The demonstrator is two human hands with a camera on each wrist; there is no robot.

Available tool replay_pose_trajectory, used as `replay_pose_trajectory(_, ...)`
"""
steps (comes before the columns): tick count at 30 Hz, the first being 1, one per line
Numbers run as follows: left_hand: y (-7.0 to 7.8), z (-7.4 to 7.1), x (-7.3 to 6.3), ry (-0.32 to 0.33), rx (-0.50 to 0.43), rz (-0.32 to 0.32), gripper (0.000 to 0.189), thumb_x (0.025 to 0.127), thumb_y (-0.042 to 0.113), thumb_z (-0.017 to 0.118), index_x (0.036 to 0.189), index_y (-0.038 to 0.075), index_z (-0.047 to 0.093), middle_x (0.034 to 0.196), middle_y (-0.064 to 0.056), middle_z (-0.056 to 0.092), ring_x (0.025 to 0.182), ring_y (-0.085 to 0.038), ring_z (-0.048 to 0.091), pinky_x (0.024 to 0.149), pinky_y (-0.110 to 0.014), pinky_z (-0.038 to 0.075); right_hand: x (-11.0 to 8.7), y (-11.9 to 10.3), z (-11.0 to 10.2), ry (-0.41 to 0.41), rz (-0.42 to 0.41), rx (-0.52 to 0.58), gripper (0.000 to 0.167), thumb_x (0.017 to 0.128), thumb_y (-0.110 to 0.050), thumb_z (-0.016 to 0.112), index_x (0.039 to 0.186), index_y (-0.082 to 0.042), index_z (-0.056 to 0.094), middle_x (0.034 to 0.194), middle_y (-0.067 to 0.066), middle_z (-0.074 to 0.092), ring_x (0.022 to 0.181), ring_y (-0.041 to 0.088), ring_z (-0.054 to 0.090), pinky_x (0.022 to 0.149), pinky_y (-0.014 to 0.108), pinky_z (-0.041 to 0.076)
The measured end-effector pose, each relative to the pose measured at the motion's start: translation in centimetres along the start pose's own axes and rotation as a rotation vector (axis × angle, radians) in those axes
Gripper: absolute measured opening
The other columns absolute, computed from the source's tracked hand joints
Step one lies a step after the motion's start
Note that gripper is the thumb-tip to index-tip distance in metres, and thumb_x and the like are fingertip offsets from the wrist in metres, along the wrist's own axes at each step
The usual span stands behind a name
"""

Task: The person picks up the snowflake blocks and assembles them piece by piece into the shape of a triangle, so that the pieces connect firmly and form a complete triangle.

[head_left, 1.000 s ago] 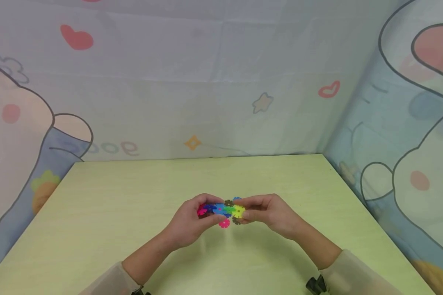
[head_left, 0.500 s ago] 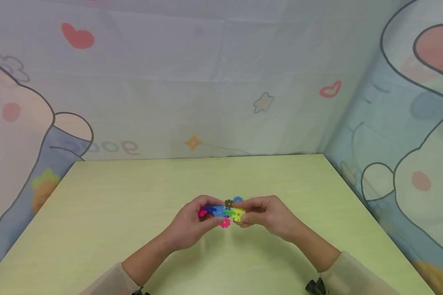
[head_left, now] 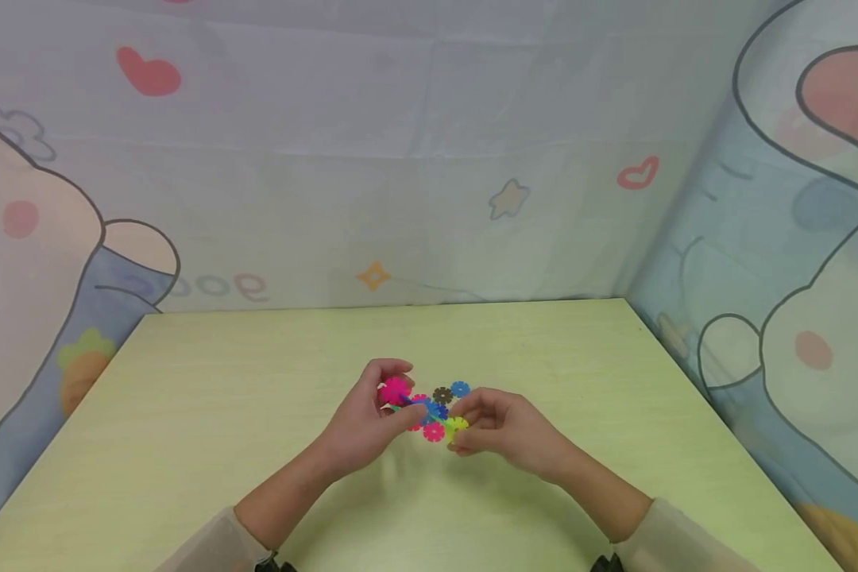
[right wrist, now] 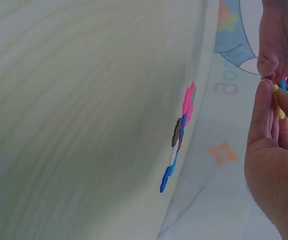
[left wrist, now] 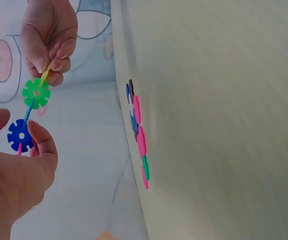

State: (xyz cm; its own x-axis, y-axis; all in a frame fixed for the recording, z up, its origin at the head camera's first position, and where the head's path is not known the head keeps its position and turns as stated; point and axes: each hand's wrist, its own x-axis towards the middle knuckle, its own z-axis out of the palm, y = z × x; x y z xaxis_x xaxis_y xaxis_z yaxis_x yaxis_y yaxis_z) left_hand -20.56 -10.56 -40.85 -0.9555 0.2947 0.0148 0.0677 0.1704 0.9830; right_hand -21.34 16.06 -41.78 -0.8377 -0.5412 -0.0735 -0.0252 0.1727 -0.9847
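Note:
A chain of notched plastic snowflake discs is held between my two hands above the table. In the head view its pink disc (head_left: 395, 390) is by my left hand (head_left: 368, 421), which grips that end with thumb and fingers. In the left wrist view the dark blue disc (left wrist: 19, 134) sits between my left fingers, linked through a light blue disc (left wrist: 29, 110) to a green disc (left wrist: 36, 94). My right hand (head_left: 511, 433) pinches the yellow disc (head_left: 457, 425) at the other end. Parts of the chain are hidden behind the left thumb.
Loose discs lie on the table (head_left: 257, 381) beneath the hands: a brown disc (head_left: 442, 395), a blue disc (head_left: 461, 388), a pink disc (head_left: 434, 431) and several others, partly covered. A printed cloth (head_left: 314, 214) hangs behind the table.
The chain has tilted: its left end has risen with the pink disc facing up, and its right end has dropped. My right hand has lowered slightly, and my left fingers have spread and shifted upward.

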Motion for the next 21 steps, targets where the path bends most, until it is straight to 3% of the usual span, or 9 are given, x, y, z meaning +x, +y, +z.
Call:
replay_pose_trajectory(5, 0.0, 0.0, 0.2, 0.040, -0.098, 0.023, 0.060, 0.104, 0.015, 0.076, 0.153, 0.008, 0.043, 0.138, -0.015, 0.063, 0.120, -0.022, 0.071, 0.093, -0.028, 0.064, 0.3, 0.0, 0.2, 0.016, -0.001, -0.003, 0.033, 0.102, -0.013, 0.078, 0.128, 0.002, 0.065, 0.107, 0.013, 0.073, 0.109, 0.045, 0.079, 0.097, 0.042, 0.066)
replay_pose_trajectory(9, 0.1, -0.1, 0.3, 0.061, -0.116, 0.030, 0.057, 0.104, 0.016, 0.078, 0.151, 0.008, 0.047, 0.139, -0.014, 0.067, 0.122, -0.023, 0.071, 0.093, -0.024, 0.063, 0.5, 0.0, 0.4, 0.026, 0.006, 0.000, 0.032, 0.101, -0.015, 0.080, 0.125, 0.001, 0.064, 0.104, 0.011, 0.074, 0.107, 0.044, 0.079, 0.096, 0.042, 0.067)
replay_pose_trajectory(16, 0.2, -0.1, 0.3, 0.066, -0.067, 0.086, 0.054, 0.101, 0.021, 0.082, 0.150, 0.021, 0.058, 0.134, -0.009, 0.072, 0.120, -0.024, 0.072, 0.089, -0.026, 0.064, 0.8, 0.2, 1.0, 0.031, 0.019, 0.017, 0.030, 0.100, -0.015, 0.082, 0.119, 0.000, 0.065, 0.102, 0.010, 0.074, 0.107, 0.043, 0.080, 0.095, 0.042, 0.067)
replay_pose_trajectory(21, 0.2, -0.1, 0.2, 0.049, -0.117, 0.087, 0.057, 0.099, 0.019, 0.085, 0.150, 0.027, 0.060, 0.133, -0.011, 0.068, 0.115, -0.020, 0.077, 0.080, -0.025, 0.061, 0.9, 0.1, 1.3, 0.021, 0.011, 0.012, 0.030, 0.100, -0.015, 0.082, 0.120, -0.001, 0.066, 0.103, 0.010, 0.074, 0.104, 0.041, 0.080, 0.093, 0.042, 0.067)
